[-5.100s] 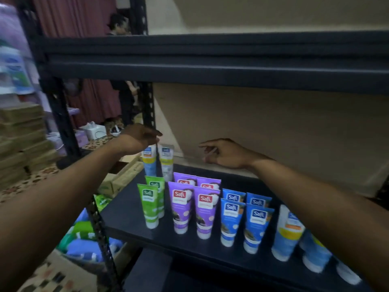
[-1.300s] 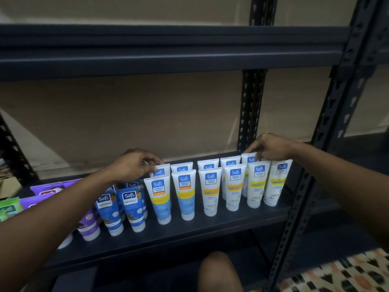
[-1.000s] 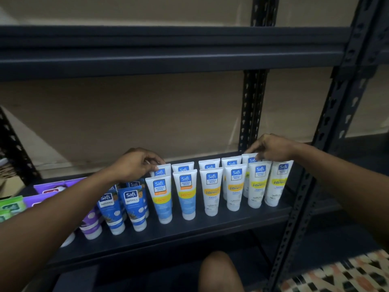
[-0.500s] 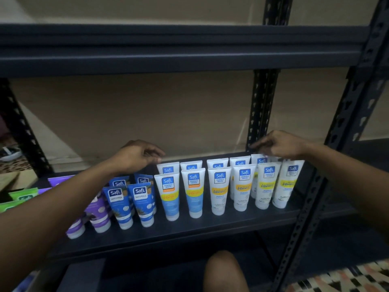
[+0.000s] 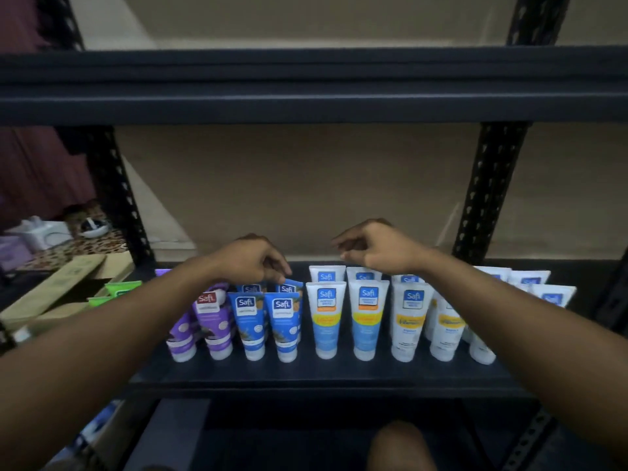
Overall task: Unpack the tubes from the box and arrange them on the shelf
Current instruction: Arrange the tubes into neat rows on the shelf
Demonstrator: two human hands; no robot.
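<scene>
The dark metal shelf (image 5: 306, 375) carries tubes in two rows, front and back, all standing cap-down. At its left end are green tubes (image 5: 122, 288), only partly in view, then purple tubes (image 5: 212, 321), dark blue tubes (image 5: 249, 321), light blue tubes (image 5: 326, 317) with orange bands and white tubes (image 5: 411, 321) with yellow bands. Pale tubes (image 5: 550, 294) at the far right are blurred, possibly the same white kind.

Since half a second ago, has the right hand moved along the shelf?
Yes. The right hand went left, away from the rear post, to above the light-blue tubes.
</scene>
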